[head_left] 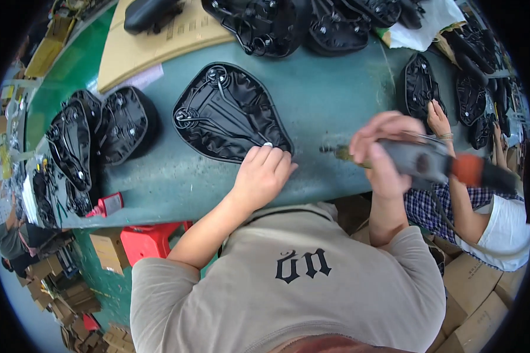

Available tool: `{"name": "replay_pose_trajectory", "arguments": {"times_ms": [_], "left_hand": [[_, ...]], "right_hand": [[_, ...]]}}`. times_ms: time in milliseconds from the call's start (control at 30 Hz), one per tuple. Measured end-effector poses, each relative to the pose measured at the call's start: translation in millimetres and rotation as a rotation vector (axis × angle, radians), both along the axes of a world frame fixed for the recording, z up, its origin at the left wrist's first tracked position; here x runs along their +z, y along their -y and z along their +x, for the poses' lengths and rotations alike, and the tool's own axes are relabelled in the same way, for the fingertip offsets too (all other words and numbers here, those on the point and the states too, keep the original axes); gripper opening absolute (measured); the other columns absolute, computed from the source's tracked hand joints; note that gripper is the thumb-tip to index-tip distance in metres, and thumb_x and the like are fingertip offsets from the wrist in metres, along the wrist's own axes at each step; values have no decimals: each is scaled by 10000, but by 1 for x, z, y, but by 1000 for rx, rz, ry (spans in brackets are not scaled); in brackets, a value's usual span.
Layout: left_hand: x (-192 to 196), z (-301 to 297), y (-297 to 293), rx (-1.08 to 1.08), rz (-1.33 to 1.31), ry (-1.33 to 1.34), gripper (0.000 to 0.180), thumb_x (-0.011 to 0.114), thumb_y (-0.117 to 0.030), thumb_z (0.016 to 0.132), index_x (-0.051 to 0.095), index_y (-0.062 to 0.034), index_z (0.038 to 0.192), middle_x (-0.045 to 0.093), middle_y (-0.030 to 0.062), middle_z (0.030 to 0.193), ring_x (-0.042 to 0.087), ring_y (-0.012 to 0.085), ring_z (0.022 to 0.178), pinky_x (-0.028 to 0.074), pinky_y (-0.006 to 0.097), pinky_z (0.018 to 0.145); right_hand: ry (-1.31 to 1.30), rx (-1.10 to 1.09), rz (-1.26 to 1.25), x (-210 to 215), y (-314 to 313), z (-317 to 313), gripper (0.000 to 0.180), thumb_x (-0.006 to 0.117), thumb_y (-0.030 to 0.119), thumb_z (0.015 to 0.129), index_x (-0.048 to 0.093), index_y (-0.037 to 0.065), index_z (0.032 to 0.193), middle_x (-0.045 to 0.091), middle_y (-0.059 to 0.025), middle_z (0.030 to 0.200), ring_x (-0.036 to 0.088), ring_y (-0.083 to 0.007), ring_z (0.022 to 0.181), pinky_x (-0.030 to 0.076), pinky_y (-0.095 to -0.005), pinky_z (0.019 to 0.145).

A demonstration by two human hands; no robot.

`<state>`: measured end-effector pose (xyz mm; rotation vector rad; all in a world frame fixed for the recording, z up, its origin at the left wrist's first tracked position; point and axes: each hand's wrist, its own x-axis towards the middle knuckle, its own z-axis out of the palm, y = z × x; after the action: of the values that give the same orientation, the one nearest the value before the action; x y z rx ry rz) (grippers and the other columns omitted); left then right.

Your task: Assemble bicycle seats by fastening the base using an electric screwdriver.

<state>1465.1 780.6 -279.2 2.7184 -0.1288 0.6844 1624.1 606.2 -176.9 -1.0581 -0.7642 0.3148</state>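
Note:
A black bicycle saddle (227,112) lies upside down on the green table, its coil springs and metal rails facing up. My left hand (265,173) is closed over the saddle's narrow nose, a small pale piece showing by the fingers. To the right, my right hand (388,154) grips a grey power driver (421,160) with an orange and black rear end. The driver's bit points left toward the saddle's nose, apart from it. Motion smears the driver and my right hand.
More upturned saddles (126,126) lie at the left, with others (265,26) along the far edge beside a cardboard sheet (159,44). A red bottle (107,205) is near the left front edge. At the right, a co-worker's hand (438,119) touches another saddle (419,88).

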Motion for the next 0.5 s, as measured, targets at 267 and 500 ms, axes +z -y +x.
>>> {"name": "replay_pose_trajectory", "arguments": {"times_ms": [267, 500], "left_hand": [[20, -92, -17, 378, -615, 154, 204, 792, 26, 824, 597, -11, 777, 615, 102, 780, 573, 289, 699, 462, 371, 651], [20, -144, -10, 558, -718, 199, 227, 755, 61, 846, 565, -9, 745, 591, 109, 761, 569, 239, 696, 440, 330, 637]], "right_hand": [[105, 293, 18, 30, -27, -46, 379, 636, -63, 920, 479, 73, 1237, 592, -176, 1075, 636, -209, 730, 581, -429, 739], [99, 426, -23, 23, -39, -77, 406, 632, -102, 869, 487, 56, 1214, 596, -179, 1047, 639, -205, 728, 589, -401, 709]]}}
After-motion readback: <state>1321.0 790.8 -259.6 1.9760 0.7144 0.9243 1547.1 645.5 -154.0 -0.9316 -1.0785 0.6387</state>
